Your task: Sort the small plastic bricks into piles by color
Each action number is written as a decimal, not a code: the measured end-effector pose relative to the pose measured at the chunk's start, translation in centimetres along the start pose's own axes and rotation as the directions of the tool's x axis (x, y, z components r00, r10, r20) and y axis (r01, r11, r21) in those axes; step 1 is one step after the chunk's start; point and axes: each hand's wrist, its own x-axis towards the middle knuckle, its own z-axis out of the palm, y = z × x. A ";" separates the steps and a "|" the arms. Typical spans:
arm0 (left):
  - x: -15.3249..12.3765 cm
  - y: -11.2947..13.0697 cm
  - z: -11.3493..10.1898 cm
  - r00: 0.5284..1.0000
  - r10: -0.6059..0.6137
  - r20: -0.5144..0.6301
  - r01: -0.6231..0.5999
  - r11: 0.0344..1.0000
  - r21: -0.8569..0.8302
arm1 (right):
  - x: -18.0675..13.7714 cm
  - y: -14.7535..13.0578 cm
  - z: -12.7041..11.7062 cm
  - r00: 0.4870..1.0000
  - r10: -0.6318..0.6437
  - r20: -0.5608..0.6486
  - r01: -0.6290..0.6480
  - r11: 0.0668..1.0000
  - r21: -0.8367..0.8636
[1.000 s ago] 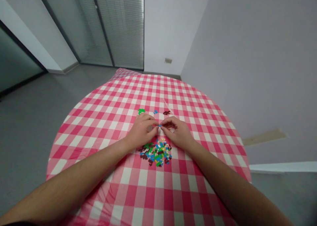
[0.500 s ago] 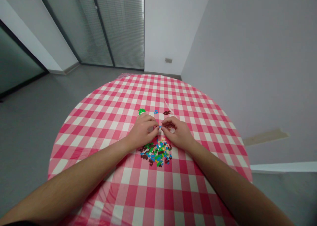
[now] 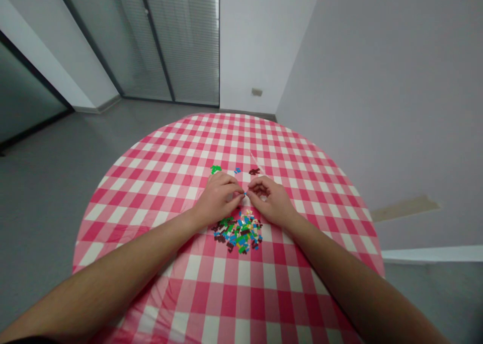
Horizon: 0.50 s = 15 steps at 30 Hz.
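Observation:
My left hand [image 3: 219, 199] and my right hand [image 3: 269, 200] meet fingertip to fingertip over the round table with its red-and-white checked cloth [image 3: 181, 158]. Both pinch a tiny blue piece [image 3: 245, 194] between them. Just below my hands lies a mixed pile of small coloured pieces [image 3: 239, 232]: green, blue, brown and pale ones. Beyond my hands sit three little sorted groups: a green group [image 3: 215, 169], a blue group [image 3: 237, 171] and a brown group [image 3: 254, 171].
The table stands near a pale wall [image 3: 377, 82] on the right. Grey floor [image 3: 56, 168] lies to the left, with glass doors and blinds [image 3: 177, 37] at the back. A wall socket [image 3: 256, 92] sits low on the far wall.
My hands have stayed in place, the fingertips shifting only slightly while pinching the blue piece. The view tilted a little.

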 end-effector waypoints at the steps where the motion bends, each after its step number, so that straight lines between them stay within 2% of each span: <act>1: 0.0 0.0 0.0 1.000 -0.001 0.007 0.001 1.000 0.001 | 0.0 0.0 0.0 1.000 0.007 0.000 -0.007 1.000 0.011; 10: 0.0 0.2 0.0 1.000 -0.006 -0.006 0.005 1.000 -0.010 | 0.0 0.1 0.1 1.000 0.024 0.016 -0.024 0.999 0.024; 15: 0.2 0.4 0.3 0.998 -0.063 0.005 0.063 0.998 -0.029 | 0.1 0.3 0.0 0.999 0.032 0.015 -0.033 0.999 0.014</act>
